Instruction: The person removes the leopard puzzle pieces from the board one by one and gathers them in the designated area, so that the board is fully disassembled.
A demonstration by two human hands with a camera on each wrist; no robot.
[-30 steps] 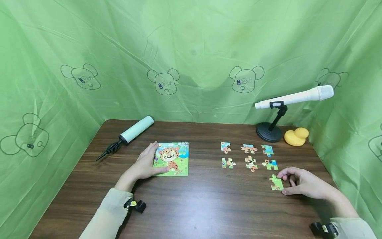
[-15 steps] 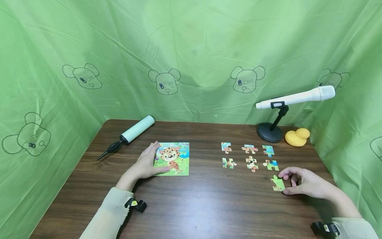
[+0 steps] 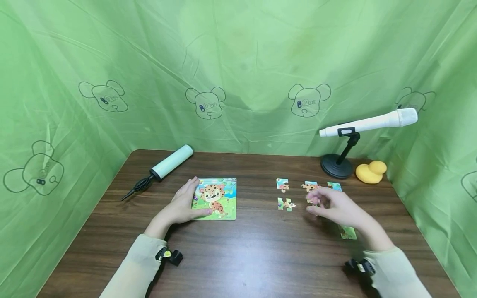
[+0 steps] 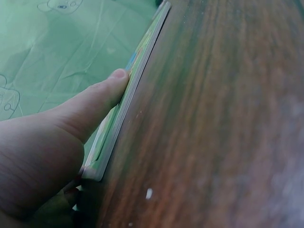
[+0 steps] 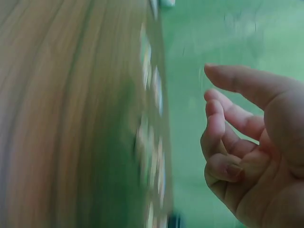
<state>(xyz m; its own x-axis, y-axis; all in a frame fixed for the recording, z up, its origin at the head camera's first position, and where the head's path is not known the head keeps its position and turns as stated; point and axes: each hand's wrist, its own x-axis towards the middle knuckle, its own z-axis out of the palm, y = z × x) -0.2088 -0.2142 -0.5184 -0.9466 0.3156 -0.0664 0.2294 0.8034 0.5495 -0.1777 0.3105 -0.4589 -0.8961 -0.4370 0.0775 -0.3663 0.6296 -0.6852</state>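
My left hand [image 3: 182, 203] holds the left side of a square leopard jigsaw board [image 3: 220, 203], its thumb lying across the picture. In the left wrist view the thumb [image 4: 95, 102] presses on the board [image 4: 130, 90] near its edge. My right hand [image 3: 335, 207] hovers above the loose puzzle pieces, partly covering several on the right. Bent, relaxed fingers and a gap to the thumb show in the right wrist view, with nothing in the hand [image 5: 251, 137]. A corner piece [image 3: 282, 184] and a leopard piece [image 3: 286, 204] lie uncovered on the left. One green piece [image 3: 348, 233] shows below the hand.
A mint hand pump [image 3: 172, 161] with a black end lies at the back left of the wooden table [image 3: 223, 265]. At the back right stand a white microphone [image 3: 372, 123] on a black stand [image 3: 337, 165] and a yellow rubber duck [image 3: 370, 171]. Green cloth hangs behind.
My right hand has let go of the green puzzle piece at the lower right and moved left over the middle pieces. The left hand and board have stayed in place.
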